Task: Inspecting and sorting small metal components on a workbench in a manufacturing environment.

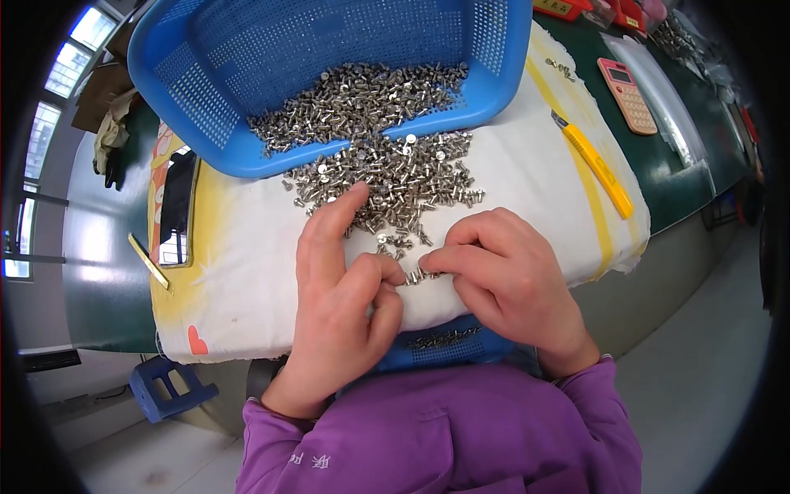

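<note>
The left hand [341, 300] and right hand [520, 284] are slightly apart, fingertips at a few small screws [421, 277]; I cannot tell whether either pinches one. At twelve o'clock, the screw pile [403, 185] meets the large blue basket [185, 123], probably for short reach. The cloth [247, 239] likely curbs rolling. At six o'clock, a smaller basket [440, 356] sits close below, perhaps for easy reach.

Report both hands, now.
Left hand: one finger extended, others curled; grip unclear.
Right hand: fingertips together at the screws; hold cannot be told.
</note>
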{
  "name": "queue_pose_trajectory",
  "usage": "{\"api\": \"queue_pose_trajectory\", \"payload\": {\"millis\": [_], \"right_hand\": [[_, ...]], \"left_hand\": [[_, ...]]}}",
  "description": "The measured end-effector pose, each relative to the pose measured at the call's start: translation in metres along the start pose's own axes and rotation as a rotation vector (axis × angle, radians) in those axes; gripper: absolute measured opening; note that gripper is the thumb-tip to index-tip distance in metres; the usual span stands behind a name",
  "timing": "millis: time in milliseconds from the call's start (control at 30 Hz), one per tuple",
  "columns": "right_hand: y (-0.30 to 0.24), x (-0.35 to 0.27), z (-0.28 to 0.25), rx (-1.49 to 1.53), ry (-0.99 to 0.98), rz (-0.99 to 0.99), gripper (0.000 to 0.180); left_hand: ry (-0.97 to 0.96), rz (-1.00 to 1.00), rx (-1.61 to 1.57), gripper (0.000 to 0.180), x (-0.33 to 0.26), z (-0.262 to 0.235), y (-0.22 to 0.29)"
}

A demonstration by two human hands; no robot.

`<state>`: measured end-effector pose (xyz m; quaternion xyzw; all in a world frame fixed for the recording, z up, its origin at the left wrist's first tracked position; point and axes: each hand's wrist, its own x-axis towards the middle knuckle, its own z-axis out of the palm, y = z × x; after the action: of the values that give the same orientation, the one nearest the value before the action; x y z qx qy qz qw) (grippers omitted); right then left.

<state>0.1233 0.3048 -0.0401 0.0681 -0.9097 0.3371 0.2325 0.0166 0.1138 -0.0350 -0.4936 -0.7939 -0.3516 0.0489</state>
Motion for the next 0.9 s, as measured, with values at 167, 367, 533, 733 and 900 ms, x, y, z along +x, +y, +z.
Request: {"api": "queue_pose_trajectory", "payload": {"millis": [167,367,533,733,900], "right_hand": [[-0.003,0.005,-0.002,0.034,-0.060,-0.013,0.025],[0.001,0.000,0.001,0.011,-0.011,-0.020,0.024],[-0.004,0.005,0.005,0.037,-0.027,-0.039,0.032],[-0.002,0.004,0.004,0.031,-0.033,-0.045,0.033],[-0.003,0.002,0.004,0.036,-0.006,-0.020,0.033]], "left_hand": [[-0.001,0.013,0.000,0.018,-0.001,0.000,-0.002],[0.011,-0.104,-0.036,0.024,-0.011,-0.006,-0.004],[0.023,-0.094,-0.007,0.031,-0.017,-0.012,-0.004],[0.029,-0.098,-0.072,0.040,-0.019,-0.011,-0.010],[0.028,-0.092,-0.115,0.041,-0.018,-0.010,-0.011]]}}
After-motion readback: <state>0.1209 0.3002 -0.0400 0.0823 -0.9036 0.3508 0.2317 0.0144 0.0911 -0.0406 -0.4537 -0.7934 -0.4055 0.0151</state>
